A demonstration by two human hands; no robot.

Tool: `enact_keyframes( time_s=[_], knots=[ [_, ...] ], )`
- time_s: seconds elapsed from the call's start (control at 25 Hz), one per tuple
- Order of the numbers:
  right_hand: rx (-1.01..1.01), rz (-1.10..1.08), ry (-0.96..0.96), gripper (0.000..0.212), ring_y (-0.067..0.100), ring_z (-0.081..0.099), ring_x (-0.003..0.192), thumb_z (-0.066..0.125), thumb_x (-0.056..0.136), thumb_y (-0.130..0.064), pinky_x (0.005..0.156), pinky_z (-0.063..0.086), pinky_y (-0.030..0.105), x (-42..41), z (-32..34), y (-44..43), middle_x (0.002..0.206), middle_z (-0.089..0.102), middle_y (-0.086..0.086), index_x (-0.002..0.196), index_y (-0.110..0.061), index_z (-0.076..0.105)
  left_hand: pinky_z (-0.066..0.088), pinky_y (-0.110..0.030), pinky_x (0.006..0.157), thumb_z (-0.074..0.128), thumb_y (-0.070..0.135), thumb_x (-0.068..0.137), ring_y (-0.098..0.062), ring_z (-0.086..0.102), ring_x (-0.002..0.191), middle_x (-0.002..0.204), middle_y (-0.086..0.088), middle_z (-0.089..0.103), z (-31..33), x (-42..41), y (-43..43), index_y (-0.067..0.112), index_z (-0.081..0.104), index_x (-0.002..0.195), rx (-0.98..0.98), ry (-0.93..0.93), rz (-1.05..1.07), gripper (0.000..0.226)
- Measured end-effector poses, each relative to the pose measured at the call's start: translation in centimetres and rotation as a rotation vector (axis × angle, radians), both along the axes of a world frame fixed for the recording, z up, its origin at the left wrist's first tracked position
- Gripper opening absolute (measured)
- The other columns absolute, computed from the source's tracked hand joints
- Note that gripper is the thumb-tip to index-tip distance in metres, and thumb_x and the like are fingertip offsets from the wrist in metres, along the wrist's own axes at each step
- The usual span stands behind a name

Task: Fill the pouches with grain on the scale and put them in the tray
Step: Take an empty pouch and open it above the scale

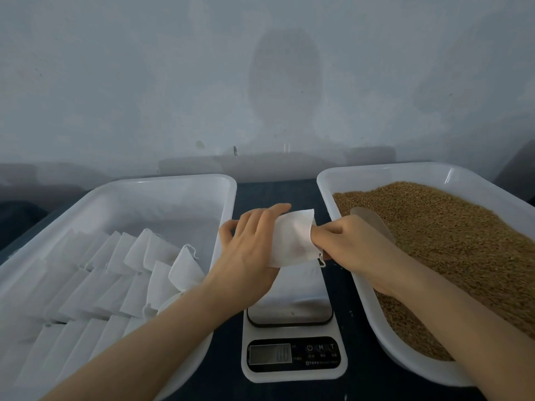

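The left hand [249, 244] grips and the right hand [347, 241] pinches one flat, seemingly empty pouch [292, 235] above the scale [292, 328]. Filling looks not yet begun. The grain [448, 241] sits in the right tray [341, 180], and flat pouches [115, 270] lie in the left tray [173, 180].

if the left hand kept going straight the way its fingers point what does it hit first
Probably the far left corner of the grain tray. The left hand, holding the pouch, points away and rightward; height is unclear, so it might pass over the rim.
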State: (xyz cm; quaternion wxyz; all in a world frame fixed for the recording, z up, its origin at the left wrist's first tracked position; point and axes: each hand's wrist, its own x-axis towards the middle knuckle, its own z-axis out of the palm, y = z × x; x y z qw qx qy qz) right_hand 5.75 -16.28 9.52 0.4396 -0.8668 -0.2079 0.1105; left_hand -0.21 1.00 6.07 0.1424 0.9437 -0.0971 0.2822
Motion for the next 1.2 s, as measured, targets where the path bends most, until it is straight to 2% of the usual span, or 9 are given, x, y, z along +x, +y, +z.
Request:
enact_keyframes(
  time_s=[0.2,0.32,0.44,0.6,0.84,0.92,1.0,1.08,1.2],
  knots=[
    [-0.002,0.079,-0.121,0.038,0.005,0.036,0.032,0.062,0.089,-0.027,0.035,0.026,0.008,-0.2,0.2,-0.2,0.033,0.039,-0.012,0.052,-0.032,0.066,0.009,-0.02,0.09,0.054,-0.008,0.071,-0.013,0.034,0.122,0.129,0.007,0.043,-0.1,0.1,0.0,0.024,0.031,0.144,0.02,0.084,-0.014,0.083],
    [0.005,0.097,-0.061,0.016,0.005,0.064,0.059,0.066,0.086,-0.04,0.064,0.053,0.015,-0.1,0.0,-0.2,0.061,0.067,-0.012,0.083,-0.027,0.075,0.003,-0.016,0.095,0.063,0.011,0.077,-0.009,0.021,0.134,0.139,0.01,0.034,-0.2,0.1,0.2,0.029,0.024,0.146,0.041,0.116,-0.048,0.081],
    [-0.016,0.124,-0.054,0.019,0.002,0.067,0.083,0.066,0.084,-0.044,0.084,0.054,0.03,-0.1,-0.1,0.0,0.087,0.073,-0.014,0.098,-0.034,0.073,0.002,-0.023,0.106,0.066,0.051,0.075,-0.01,0.02,0.139,0.143,0.011,0.036,0.2,-0.1,-0.3,0.027,0.029,0.143,0.037,0.079,-0.126,0.081],
    [-0.022,0.154,-0.111,0.013,0.006,0.067,0.078,0.064,0.086,-0.034,0.074,0.056,0.028,-0.4,0.0,0.2,0.089,0.071,-0.013,0.094,-0.035,0.073,0.03,-0.035,0.093,0.076,0.043,0.072,-0.022,0.055,0.113,0.118,0.0,0.062,0.3,-0.1,-0.6,0.013,0.056,0.126,0.038,-0.009,-0.075,0.064],
    [-0.043,-0.075,-0.274,0.023,0.004,0.059,0.053,0.054,0.09,-0.044,0.054,0.049,0.016,0.9,0.9,-1.0,0.076,0.072,-0.001,0.08,-0.033,0.072,0.035,-0.021,0.089,0.074,0.037,0.079,-0.005,0.048,0.1,0.114,0.014,0.055,0.9,0.1,-0.4,0.02,0.055,0.124,-0.193,0.173,-0.052,0.052],
    [-0.184,-0.344,-0.404,0.032,0.008,0.053,0.049,0.05,0.095,-0.036,0.044,0.039,0.015,2.9,0.8,-2.5,0.07,0.067,0.007,0.08,-0.015,0.069,0.036,-0.006,0.079,0.073,0.041,0.079,0.002,0.047,0.094,0.112,0.023,0.048,0.9,0.3,-0.1,0.029,0.051,0.124,-0.284,0.303,-0.058,0.051],
    [-0.516,-0.475,-0.288,0.034,0.016,0.054,0.056,0.046,0.098,-0.03,0.047,0.038,0.024,4.6,-0.2,-3.9,0.068,0.059,0.008,0.08,-0.005,0.061,0.038,-0.002,0.073,0.073,0.044,0.078,0.002,0.051,0.093,0.111,0.024,0.049,0.7,0.5,0.1,0.035,0.05,0.121,-0.334,0.399,-0.069,0.049],
    [-0.841,-0.463,-0.05,0.024,0.02,0.054,0.066,0.049,0.096,-0.025,0.063,0.048,0.029,5.1,-1.5,-4.1,0.074,0.055,0.009,0.097,-0.005,0.062,0.042,-0.009,0.083,0.073,0.047,0.076,-0.001,0.054,0.099,0.116,0.022,0.052,0.7,0.6,0.2,0.037,0.05,0.124,-0.364,0.466,-0.085,0.054],
    [-1.008,-0.431,-0.008,0.026,0.022,0.049,0.075,0.054,0.09,-0.014,0.069,0.044,0.031,5.7,-2.5,-4.4,0.082,0.053,0.007,0.115,-0.011,0.06,0.047,-0.027,0.095,0.073,0.05,0.075,-0.006,0.055,0.108,0.125,0.02,0.052,0.8,0.5,0.2,0.037,0.048,0.13,-0.364,0.53,-0.085,0.062]
  ],
)
